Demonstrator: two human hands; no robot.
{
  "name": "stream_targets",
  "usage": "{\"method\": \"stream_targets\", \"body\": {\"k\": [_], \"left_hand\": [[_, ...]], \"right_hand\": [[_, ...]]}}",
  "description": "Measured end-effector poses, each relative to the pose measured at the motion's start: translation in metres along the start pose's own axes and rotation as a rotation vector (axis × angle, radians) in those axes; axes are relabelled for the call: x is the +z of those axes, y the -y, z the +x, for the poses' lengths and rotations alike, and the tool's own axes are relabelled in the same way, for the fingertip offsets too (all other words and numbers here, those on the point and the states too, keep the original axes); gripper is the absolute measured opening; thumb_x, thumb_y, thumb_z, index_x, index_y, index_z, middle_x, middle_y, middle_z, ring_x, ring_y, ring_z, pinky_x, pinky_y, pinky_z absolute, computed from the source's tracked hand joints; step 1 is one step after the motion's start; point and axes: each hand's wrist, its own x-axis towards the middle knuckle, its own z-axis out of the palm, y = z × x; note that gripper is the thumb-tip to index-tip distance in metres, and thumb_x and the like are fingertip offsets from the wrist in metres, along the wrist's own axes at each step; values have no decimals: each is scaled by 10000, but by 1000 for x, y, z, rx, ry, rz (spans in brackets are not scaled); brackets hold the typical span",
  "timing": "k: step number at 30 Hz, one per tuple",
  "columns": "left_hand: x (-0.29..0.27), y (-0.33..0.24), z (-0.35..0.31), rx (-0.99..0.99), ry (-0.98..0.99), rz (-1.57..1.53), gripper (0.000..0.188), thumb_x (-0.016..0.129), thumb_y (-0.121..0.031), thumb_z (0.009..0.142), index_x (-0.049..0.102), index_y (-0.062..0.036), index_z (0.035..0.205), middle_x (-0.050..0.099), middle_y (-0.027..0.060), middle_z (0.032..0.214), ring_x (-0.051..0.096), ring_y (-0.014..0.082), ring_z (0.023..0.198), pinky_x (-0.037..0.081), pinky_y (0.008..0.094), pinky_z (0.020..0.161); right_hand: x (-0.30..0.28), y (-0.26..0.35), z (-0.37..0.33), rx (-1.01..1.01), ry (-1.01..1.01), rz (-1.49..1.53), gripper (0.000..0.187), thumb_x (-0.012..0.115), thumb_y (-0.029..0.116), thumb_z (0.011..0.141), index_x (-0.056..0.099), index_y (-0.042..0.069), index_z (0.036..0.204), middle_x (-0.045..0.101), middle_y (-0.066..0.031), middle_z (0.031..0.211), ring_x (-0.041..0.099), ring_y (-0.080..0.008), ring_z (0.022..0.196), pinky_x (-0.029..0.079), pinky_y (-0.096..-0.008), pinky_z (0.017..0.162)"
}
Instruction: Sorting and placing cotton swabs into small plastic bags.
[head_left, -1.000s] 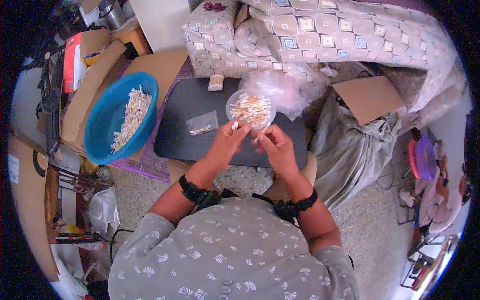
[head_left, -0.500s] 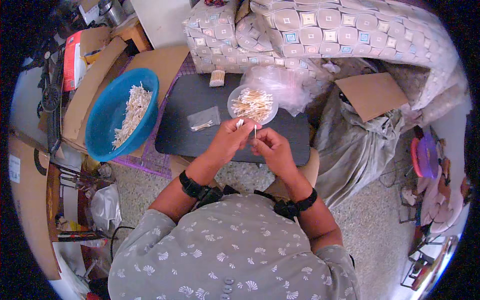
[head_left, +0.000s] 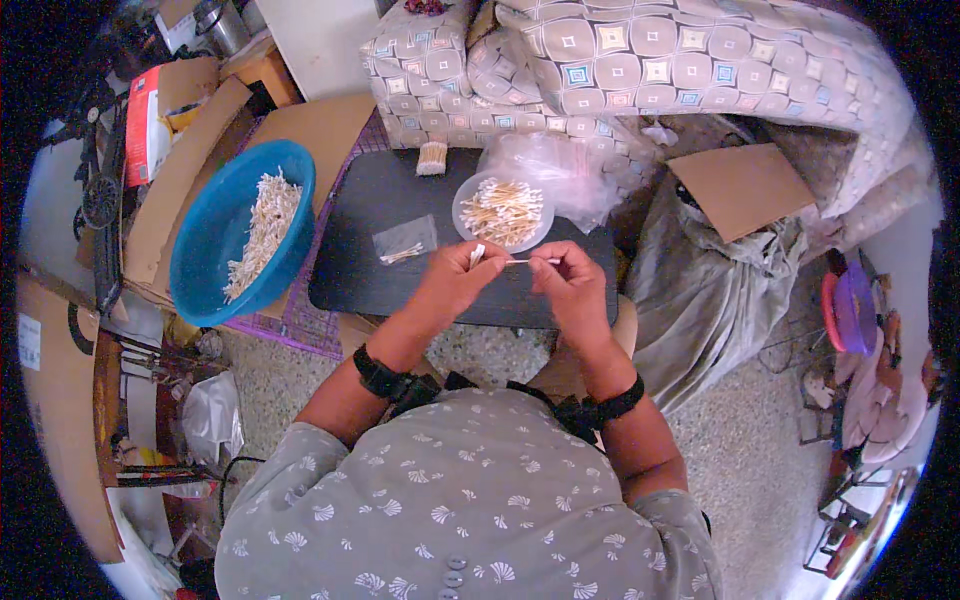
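Note:
My left hand (head_left: 463, 277) is closed on a few cotton swabs (head_left: 477, 252), their white tips poking up past the fingers. Between the two hands a single cotton swab (head_left: 517, 262) lies level, pinched near its right tip by my right hand (head_left: 568, 280). Its left end meets the left fingertips. Just beyond stands a round white bowl (head_left: 461, 203) heaped with loose cotton swabs (head_left: 502, 211). Left of the hands, a clear plastic bag (head_left: 405, 236) with a few swabs lies on the dark board (head_left: 370, 205). At the board's far edge sits a bundle of swabs (head_left: 432, 158).
A blue basin (head_left: 187, 262) holding many swabs stands at the left, beside cardboard (head_left: 320, 120). Clear plastic bags (head_left: 565, 170) lie right of the bowl. A patterned sofa (head_left: 650, 80) is behind. Grey cloth (head_left: 680, 290) with a cardboard piece (head_left: 745, 190) on it is at the right.
My right hand has moved slightly right and up. The single swab has turned from upright to level between the hands. The left hand still holds its few swabs.

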Motion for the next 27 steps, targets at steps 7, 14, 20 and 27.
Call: {"method": "stream_targets", "body": {"k": [7,14,20,27], "left_hand": [[4,-7,-2,-6,118,115,143,583,-206,903,592,-66,877,517,-77,727,415,19,641,350,211,546],[7,4,-1,-9,152,-57,108,596,-163,892,577,-64,851,513,-79,724,405,14,635,330,199,531],[6,7,-1,8,136,-6,97,606,-167,886,579,-76,868,494,-84,706,386,16,606,316,199,511],[2,-15,0,-79,41,-140,142,595,-209,891,625,-87,957,541,-69,698,406,15,557,314,185,460]], "right_hand": [[0,5,4,-9,-20,111,64,634,55,838,592,49,886,572,39,742,501,-31,649,417,-191,551],[6,-5,1,-35,78,97,45,630,51,843,595,48,870,596,31,782,515,-38,685,435,-198,594],[7,-5,0,-16,113,67,31,610,62,858,592,43,843,590,30,764,514,-41,680,434,-209,597],[5,-12,-1,19,181,-19,77,610,101,864,569,37,853,553,21,714,497,-55,665,419,-225,583]]}}
